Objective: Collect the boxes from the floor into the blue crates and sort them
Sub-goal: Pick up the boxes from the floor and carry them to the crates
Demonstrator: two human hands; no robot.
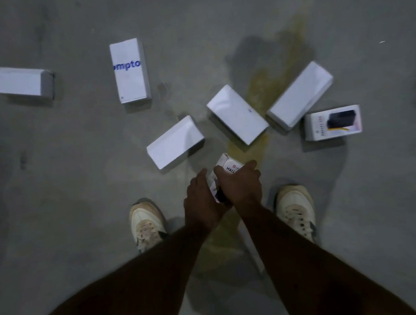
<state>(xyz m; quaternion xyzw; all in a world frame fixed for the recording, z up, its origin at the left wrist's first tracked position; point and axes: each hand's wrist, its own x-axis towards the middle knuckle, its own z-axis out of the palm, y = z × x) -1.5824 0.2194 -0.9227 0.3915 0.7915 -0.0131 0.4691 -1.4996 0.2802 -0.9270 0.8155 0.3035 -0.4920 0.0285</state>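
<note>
Several white boxes lie scattered on the grey floor. Between my two hands is a small printed box (228,166), with black lettering on its top. My right hand (242,187) grips it from above, fingers curled over its top. My left hand (200,198) holds its left side. Beyond it lie a plain white box (175,142), another (237,114) and a long one (300,95). A box with a dark product picture (333,122) sits at the right. A box with blue lettering (130,71) and a plain box (23,82) lie farther left. No blue crate is in view.
My two pale shoes (147,224) (296,209) stand on either side of my arms. A yellowish stain (266,88) runs across the concrete floor (78,195) under the middle boxes. Dim light; my shadow falls behind my feet.
</note>
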